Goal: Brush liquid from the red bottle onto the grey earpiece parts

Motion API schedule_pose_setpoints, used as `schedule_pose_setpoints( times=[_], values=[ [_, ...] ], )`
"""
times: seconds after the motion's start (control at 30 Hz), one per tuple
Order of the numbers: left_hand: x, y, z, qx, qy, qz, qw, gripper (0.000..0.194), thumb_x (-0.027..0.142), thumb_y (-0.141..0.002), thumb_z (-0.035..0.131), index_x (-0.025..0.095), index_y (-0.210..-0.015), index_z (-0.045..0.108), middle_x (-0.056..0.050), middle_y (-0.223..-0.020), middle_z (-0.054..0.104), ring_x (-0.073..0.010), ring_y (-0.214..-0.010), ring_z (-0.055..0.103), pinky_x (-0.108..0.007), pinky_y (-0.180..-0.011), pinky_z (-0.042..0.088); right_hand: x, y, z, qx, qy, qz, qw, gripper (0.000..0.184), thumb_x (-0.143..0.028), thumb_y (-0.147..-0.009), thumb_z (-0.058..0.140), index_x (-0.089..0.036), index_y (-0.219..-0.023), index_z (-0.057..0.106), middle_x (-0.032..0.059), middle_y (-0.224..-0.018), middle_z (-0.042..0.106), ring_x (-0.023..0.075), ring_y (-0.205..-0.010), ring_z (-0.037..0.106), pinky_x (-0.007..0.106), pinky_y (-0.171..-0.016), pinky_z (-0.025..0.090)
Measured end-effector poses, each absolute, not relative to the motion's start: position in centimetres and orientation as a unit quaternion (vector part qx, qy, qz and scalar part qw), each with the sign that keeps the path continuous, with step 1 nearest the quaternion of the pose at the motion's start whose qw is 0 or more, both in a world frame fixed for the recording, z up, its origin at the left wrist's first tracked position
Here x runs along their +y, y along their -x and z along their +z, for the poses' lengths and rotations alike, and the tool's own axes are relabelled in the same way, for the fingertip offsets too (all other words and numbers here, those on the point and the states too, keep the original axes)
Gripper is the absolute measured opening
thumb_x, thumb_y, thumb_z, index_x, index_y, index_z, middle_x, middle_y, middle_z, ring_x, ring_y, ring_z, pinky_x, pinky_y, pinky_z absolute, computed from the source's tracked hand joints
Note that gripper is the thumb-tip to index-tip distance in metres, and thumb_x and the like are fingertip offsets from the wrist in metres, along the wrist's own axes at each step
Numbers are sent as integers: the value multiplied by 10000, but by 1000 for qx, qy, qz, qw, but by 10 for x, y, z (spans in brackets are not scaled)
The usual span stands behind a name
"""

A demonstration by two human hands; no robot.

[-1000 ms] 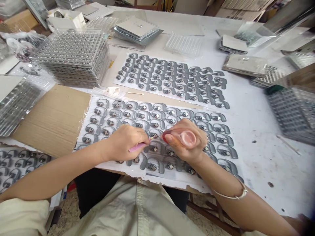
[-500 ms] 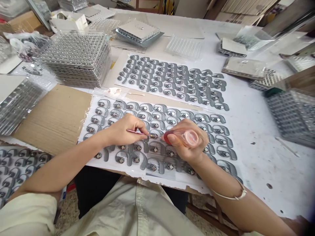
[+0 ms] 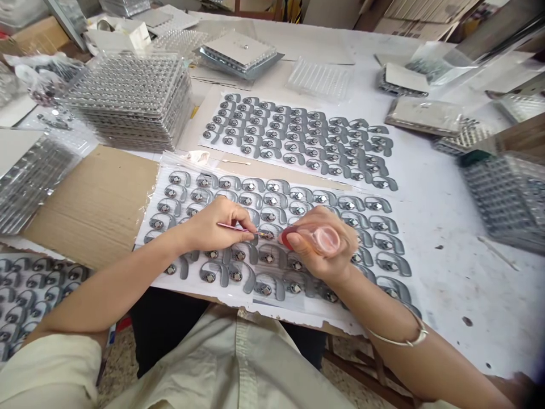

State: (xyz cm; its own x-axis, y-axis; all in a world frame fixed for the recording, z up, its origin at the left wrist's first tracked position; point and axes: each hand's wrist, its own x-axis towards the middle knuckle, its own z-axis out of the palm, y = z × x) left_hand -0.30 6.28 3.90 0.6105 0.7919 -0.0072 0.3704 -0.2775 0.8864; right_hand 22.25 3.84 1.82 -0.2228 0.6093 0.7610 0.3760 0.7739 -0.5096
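My left hand (image 3: 217, 226) pinches a thin pink stick (image 3: 236, 229), its tip touching a grey hook-shaped piece (image 3: 267, 233) on the near white sheet (image 3: 298, 309). My right hand (image 3: 326, 245) is closed round a small clear bottle with a red cap (image 3: 317, 238), held on its side just right of the stick's tip. Rows of the same grey pieces with shiny round centres cover this sheet. A second sheet (image 3: 298, 139) of such pieces lies farther back.
Stacks of clear blister trays (image 3: 128, 96) stand at the back left, more trays (image 3: 506, 196) at the right. Brown cardboard (image 3: 93, 204) lies left of the near sheet. Another sheet of grey pieces (image 3: 25, 289) lies at the lower left. A thin stick (image 3: 496, 250) rests at right.
My left hand has shifted slightly up and left, turning the pink stick so its tip points at a grey piece beside the bottle. My right hand has barely moved.
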Motion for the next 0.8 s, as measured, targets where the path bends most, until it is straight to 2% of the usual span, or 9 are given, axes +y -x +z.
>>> schedule_pose_setpoints(
  times=[0.8],
  values=[
    [64, 2, 40, 403, -745, 236, 476, 67, 191, -694, 747, 131, -724, 746, -40, -671, 706, -123, -587, 634, -168, -521, 484, 36, -217, 19, -774, 313, 103, 541, 119, -250, -760, 697, -217, -820, 599, -1, -624, 642, 142, -510, 555, 299, -463, 457]
  ],
)
